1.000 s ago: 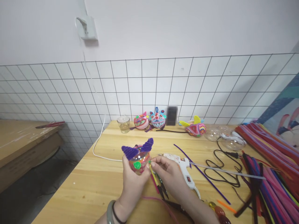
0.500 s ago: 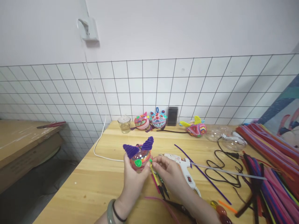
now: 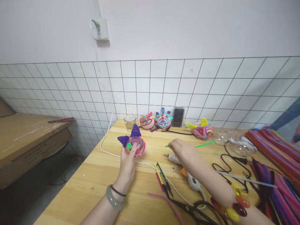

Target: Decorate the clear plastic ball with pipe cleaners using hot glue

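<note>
My left hand holds a small round craft ball wrapped in pink and multicoloured pipe cleaners, with two purple ears and a green spot. It is lifted just above the wooden table. My right hand is further right, pinching a green pipe cleaner whose ends stick out on both sides of the fingers. A white glue gun lies under that hand. Yellow-handled thread snips rest between my arms.
Three finished pipe-cleaner figures and a glass cup stand along the tiled wall. Bundles of coloured pipe cleaners fill the right side, next to clear plastic ball halves and black cable. Black scissors lie near the front edge.
My right hand left the ball and moved right, over the glue gun, now holding a green pipe cleaner. My left hand turned the ball and raised it. The snips now lie on the table.
</note>
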Available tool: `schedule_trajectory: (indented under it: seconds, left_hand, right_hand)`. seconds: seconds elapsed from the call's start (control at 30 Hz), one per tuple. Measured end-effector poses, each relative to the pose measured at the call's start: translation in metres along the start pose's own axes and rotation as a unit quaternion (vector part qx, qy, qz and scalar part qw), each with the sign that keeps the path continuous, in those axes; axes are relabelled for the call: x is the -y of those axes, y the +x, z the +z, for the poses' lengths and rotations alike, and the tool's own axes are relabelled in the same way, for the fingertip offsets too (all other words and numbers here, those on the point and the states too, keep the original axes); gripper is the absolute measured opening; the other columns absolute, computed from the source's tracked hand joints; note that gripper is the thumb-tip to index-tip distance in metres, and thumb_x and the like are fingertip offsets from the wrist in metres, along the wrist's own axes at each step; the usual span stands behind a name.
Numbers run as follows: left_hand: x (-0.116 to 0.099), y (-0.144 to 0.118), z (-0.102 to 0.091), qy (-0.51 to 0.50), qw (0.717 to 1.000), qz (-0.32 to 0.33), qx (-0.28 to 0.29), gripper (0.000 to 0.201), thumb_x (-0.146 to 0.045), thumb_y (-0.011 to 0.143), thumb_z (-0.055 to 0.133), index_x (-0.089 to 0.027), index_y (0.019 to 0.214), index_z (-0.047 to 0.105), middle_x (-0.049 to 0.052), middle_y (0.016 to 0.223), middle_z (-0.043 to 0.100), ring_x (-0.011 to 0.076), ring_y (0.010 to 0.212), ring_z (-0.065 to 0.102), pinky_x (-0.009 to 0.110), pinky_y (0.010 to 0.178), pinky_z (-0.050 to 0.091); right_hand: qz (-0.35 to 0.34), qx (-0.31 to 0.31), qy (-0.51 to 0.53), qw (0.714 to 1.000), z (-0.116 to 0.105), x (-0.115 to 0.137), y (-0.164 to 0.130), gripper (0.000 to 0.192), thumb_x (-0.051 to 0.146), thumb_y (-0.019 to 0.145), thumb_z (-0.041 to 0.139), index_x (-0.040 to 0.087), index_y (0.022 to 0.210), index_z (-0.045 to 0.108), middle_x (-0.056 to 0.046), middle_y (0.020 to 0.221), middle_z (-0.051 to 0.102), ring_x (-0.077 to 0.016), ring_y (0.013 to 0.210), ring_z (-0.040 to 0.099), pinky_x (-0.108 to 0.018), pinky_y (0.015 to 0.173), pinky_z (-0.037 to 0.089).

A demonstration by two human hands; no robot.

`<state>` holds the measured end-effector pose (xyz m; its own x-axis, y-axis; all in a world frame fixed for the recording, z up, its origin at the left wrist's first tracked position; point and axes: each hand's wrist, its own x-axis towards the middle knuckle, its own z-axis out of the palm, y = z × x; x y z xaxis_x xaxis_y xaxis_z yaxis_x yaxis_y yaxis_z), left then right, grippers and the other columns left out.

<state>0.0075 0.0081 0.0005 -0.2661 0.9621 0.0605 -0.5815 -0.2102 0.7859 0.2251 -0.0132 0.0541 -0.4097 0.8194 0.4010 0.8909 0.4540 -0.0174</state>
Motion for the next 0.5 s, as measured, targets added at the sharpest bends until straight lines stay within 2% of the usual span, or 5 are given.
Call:
schedule_trajectory:
  seconds: [0.13,0.27,0.4,0.5]
  left_hand:
    - [-0.002,0.012,-0.009,0.02,0.997,0.035,-0.063,0.043,-0.044,0.066,0.077,-0.019,0.095,0.057,0.001,0.091,0.066,0.0121,0.077,0.063,0.022,0.064,0.048]
    - [0.001,0.018,-0.015,0.035,0.993,0.06,-0.094,0.045,-0.046,0.07,0.073,-0.02,0.102,0.056,0.003,0.097,0.065,0.0137,0.082,0.064,0.024,0.068,0.049]
    - [0.005,0.016,-0.016,0.047,0.991,0.081,-0.095,0.047,-0.041,0.068,0.076,-0.022,0.106,0.057,0.003,0.103,0.066,0.0153,0.094,0.063,0.027,0.084,0.048]
    - [0.006,0.014,-0.014,0.043,0.992,0.077,-0.087,0.047,-0.041,0.067,0.077,-0.022,0.104,0.057,0.003,0.102,0.067,0.0157,0.093,0.064,0.029,0.086,0.048]
  right_hand:
    - [-0.088,0.035,-0.012,0.995,-0.001,0.005,0.036,0.022,0.004,0.087,0.046,0.013,0.095,0.064,-0.012,0.091,0.064,-0.0253,0.085,0.058,-0.036,0.075,0.043]
    - [-0.143,0.086,0.003,0.986,0.023,0.008,0.064,0.021,0.002,0.086,0.048,0.015,0.089,0.065,-0.011,0.089,0.066,-0.0228,0.083,0.059,-0.034,0.077,0.043]
    - [-0.125,0.132,0.045,0.982,0.049,-0.004,0.074,0.019,0.004,0.084,0.053,0.017,0.085,0.066,-0.007,0.088,0.069,-0.0184,0.082,0.062,-0.028,0.076,0.043]
    - [-0.048,0.134,0.074,0.987,0.046,-0.025,0.065,0.018,0.013,0.089,0.049,0.018,0.092,0.066,-0.008,0.099,0.069,-0.018,0.089,0.062,-0.026,0.076,0.043]
